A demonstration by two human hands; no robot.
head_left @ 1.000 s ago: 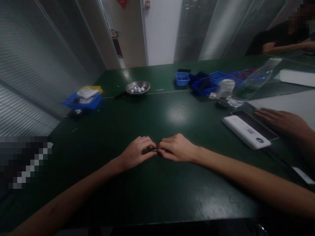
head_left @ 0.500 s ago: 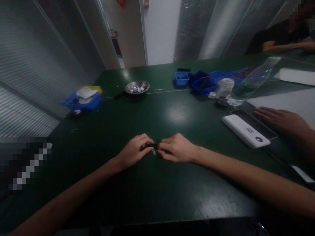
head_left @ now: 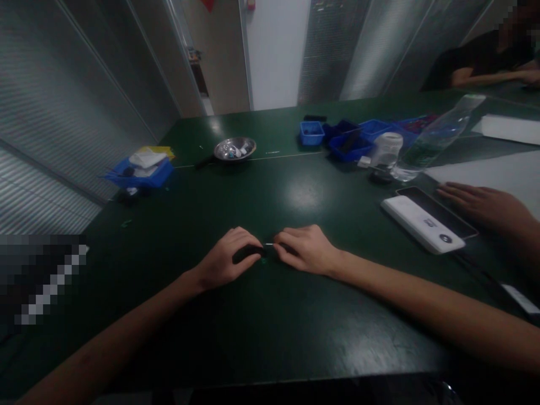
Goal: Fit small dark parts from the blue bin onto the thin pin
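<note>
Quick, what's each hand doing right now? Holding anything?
Left hand: closed on a small dark part.
Right hand: closed, pinching a thin metal pin.

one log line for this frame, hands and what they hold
left hand: pinching small dark part | right hand: pinching thin metal pin | both on green table | co-worker's hand: near white power bank

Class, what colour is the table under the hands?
The table is dark green, head view.
</note>
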